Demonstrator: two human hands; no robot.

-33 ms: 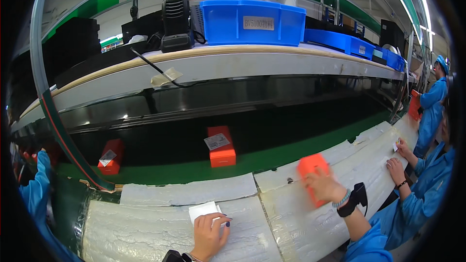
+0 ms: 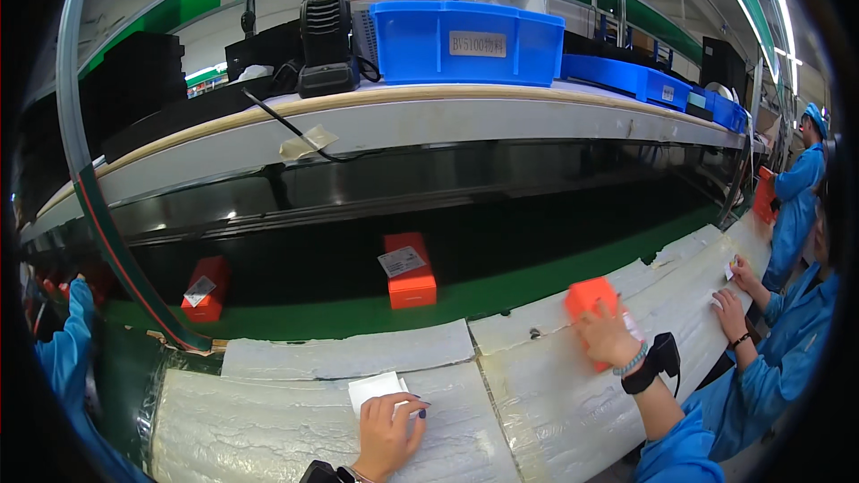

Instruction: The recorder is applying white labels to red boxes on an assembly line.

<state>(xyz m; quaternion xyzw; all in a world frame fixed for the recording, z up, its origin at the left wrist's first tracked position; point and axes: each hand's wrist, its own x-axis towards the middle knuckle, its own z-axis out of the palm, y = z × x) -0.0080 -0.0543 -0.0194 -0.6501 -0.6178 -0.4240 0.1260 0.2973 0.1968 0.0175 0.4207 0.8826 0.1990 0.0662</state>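
Pressing now, left hand (image 2: 386, 434): fingers spread flat on a white paper slip (image 2: 376, 388), low centre on the padded bench (image 2: 268, 420).
Slip: thin, limp, light; I'd judge it lifts best by a free corner.
Right hand (image 2: 608, 337): open palm lying on an orange box (image 2: 591, 300), right of centre; light stiff carton, grip its long sides.
Hidden: box's lower half under the hand.
Belt beyond: another orange box (image 2: 410, 270), label unreadable.

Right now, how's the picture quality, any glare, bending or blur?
Head view: fisheye bends the shelf edge into an arc, corners are black, ceiling lights glare at upper right; the left hand on the white card looks sharp.
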